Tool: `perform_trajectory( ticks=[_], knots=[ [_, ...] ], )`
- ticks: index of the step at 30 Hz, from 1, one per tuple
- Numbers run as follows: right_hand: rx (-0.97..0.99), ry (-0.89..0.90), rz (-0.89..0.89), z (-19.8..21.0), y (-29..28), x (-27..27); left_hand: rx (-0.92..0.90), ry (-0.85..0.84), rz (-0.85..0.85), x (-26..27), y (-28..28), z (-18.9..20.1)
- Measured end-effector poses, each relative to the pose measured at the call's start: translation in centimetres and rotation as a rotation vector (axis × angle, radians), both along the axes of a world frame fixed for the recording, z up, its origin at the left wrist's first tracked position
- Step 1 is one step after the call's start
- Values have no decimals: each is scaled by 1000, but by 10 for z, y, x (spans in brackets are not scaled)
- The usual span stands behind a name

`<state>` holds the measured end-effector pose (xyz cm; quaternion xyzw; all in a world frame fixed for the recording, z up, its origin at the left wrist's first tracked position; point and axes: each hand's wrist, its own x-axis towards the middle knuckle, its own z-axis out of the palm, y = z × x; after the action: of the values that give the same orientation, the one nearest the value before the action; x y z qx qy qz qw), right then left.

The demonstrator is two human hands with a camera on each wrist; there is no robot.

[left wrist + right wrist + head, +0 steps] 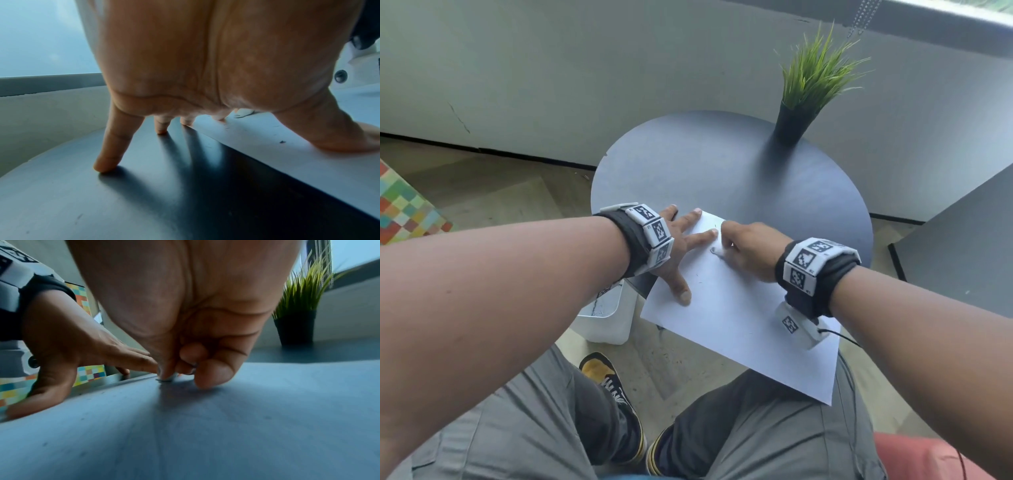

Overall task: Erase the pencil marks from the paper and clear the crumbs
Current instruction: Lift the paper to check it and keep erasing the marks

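A white sheet of paper (739, 308) lies on the round dark table (722, 164), its near corner hanging over the edge above my lap. My left hand (678, 246) is spread flat with straight fingers; thumb and index finger press the paper's left edge while the other fingertips (104, 167) rest on the table. My right hand (743, 246) is curled, pinching a small white eraser (716, 251) against the paper near its far corner. The eraser (166, 378) shows only as a sliver under the fingertips. Dark crumbs (282, 141) dot the sheet.
A grass plant in a black pot (791, 123) stands at the table's far side. A white bin (606, 315) sits on the floor under the table's left edge. Dark furniture (955, 257) is to the right, a chequered block (404, 205) to the left.
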<state>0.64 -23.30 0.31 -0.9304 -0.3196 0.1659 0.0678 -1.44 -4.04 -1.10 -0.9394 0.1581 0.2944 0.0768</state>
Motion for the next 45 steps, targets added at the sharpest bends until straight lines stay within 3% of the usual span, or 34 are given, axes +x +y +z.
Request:
perform_trajectory(
  ticks=[4, 5, 10, 17, 21, 25, 27, 30, 32, 37, 42, 45],
  knots=[
    [-96, 99, 283, -4, 10, -33, 6, 15, 0, -2, 0, 3],
    [-103, 125, 285, -4, 10, -34, 6, 19, -2, -3, -1, 4],
    [-52, 117, -167, 2, -10, 10, -7, 16, 32, -8, -3, 11],
    [-21, 70, -265, -10, -13, 5, -111, -76, 164, -23, -8, 16],
    [14, 90, -199, -2, -12, -5, -123, -90, 185, -26, -11, 4],
    [-42, 202, 122, 6, -2, -45, -94, -42, 135, -27, -9, 9],
    [-48, 160, 90, 5, -1, -43, -89, -20, 129, -27, -11, 12],
    [-108, 63, -147, 6, -1, -13, -82, -12, 126, -26, -13, 14],
    [-137, 22, -206, 4, 0, -2, -80, -12, 120, -26, -12, 13],
    [-210, -5, -33, -2, 8, -30, -78, -13, 115, -26, -12, 13],
    [-159, -2, -205, 9, 1, -1, -78, -6, 105, -24, -12, 12],
    [-157, 35, -80, 5, 14, -29, -79, -7, 108, -25, -11, 12]
  ],
)
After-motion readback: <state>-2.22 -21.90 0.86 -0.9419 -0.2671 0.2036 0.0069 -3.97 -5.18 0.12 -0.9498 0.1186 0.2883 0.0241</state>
